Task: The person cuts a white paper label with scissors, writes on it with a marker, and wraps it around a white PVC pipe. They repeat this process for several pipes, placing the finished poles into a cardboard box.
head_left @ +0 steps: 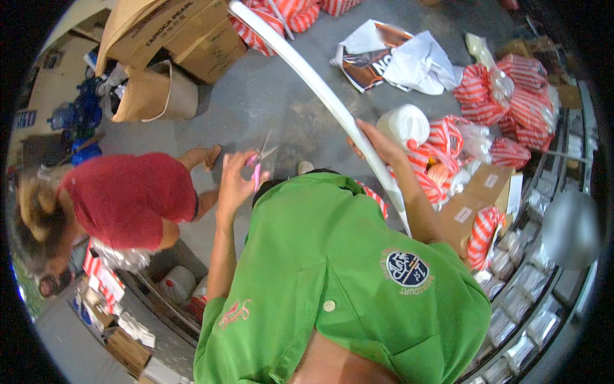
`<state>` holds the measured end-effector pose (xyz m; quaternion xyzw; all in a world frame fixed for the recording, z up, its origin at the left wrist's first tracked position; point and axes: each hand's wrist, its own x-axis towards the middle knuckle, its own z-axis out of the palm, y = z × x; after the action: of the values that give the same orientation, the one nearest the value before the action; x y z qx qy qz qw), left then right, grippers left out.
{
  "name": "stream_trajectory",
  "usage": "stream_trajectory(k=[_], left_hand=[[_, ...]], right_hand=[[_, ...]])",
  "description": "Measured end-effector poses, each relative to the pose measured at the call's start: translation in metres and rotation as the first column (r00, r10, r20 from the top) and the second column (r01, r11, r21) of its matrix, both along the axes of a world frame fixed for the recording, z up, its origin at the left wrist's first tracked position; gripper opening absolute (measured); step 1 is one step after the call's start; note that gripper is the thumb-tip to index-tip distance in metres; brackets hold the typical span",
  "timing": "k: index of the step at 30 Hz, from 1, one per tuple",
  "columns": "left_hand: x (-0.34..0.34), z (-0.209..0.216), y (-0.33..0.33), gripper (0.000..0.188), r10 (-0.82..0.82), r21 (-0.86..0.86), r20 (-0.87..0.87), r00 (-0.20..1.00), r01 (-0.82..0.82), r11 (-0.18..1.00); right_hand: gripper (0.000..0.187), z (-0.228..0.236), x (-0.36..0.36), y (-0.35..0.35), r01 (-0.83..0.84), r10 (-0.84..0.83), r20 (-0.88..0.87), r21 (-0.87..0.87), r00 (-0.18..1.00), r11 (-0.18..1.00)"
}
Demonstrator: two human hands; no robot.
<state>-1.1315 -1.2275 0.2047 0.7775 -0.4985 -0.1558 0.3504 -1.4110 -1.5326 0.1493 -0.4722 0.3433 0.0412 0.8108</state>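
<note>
My left hand (236, 180) has its fingers in the pink handles of a pair of scissors (257, 168). The blades are spread and point away from me, touching nothing. On the right, my right hand (378, 142) is closed around a long, white, slightly curved strip (311, 83). The strip slants from the far middle of the view down to my right arm; its material is hard to tell. A gap of floor lies between the scissors and the strip.
At left a person in a red top (131, 198) bends over. Cardboard boxes (208, 54) stand far left. Red-and-white striped bags (527, 96) and a white roll (404, 125) lie right, near a shelf of clear packs (518, 301). White plastic sheeting (422, 64) lies on the floor.
</note>
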Motion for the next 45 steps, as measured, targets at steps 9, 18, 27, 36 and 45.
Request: stream_trajectory(k=[9, 18, 27, 36, 45], left_hand=[[0.035, 0.126, -0.08, 0.044, -0.421, 0.081, 0.389, 0.819, 0.425, 0.902], [0.061, 0.193, -0.08, 0.055, -0.511, 0.225, 0.531, 0.676, 0.47, 0.854], [0.065, 0.206, -0.081, 0.065, -0.535, 0.267, 0.599, 0.596, 0.482, 0.835], [0.067, 0.213, -0.072, 0.068, -0.498, 0.258, 0.723, 0.479, 0.481, 0.838], [0.055, 0.239, -0.079, 0.06, -0.557, 0.332, 0.727, 0.401, 0.505, 0.797]], right_hand=[[0.056, 0.103, 0.031, 0.031, -0.056, 0.002, 0.365, 0.136, 0.931, 0.989], [0.083, 0.133, 0.045, 0.055, 0.157, 0.096, 0.306, -0.702, 0.947, 0.695], [0.102, 0.147, 0.057, 0.081, 0.169, -0.031, 0.187, -0.791, 0.982, 0.588], [0.092, 0.159, 0.052, 0.075, 0.064, 0.077, 0.193, -0.635, 0.978, 0.77], [0.089, 0.172, 0.048, 0.079, 0.041, 0.109, 0.226, -0.57, 0.968, 0.821]])
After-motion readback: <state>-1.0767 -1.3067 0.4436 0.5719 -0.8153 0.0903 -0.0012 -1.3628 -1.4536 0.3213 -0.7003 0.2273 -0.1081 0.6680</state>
